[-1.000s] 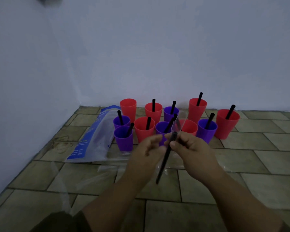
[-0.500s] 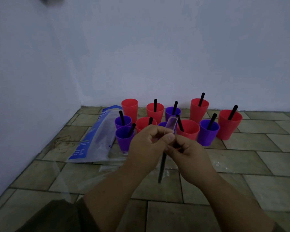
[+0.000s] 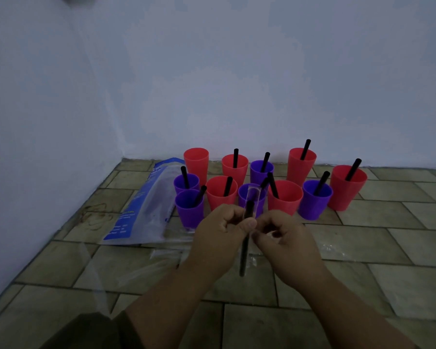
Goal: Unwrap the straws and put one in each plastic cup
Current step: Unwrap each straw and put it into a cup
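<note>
- A person's left hand and right hand met in front of the chest, both with fingers curled in a pinch on a single black straw. Neither hand held anything else.
- The straw stood nearly upright above the tiled floor. Its top sat inside a clear wrapper that rose above the fingertips, a grip that looked meant for sliding the wrapper off.
- Beyond the hands, red and purple cups were clustered near the wall, probably to keep every one within reach.
- All had a straw but the red cup at the back left (the likely home for this one).
- A blue-printed bag lay to the left of the cups, and loose clear wrappers lay on the tiles nearby.
</note>
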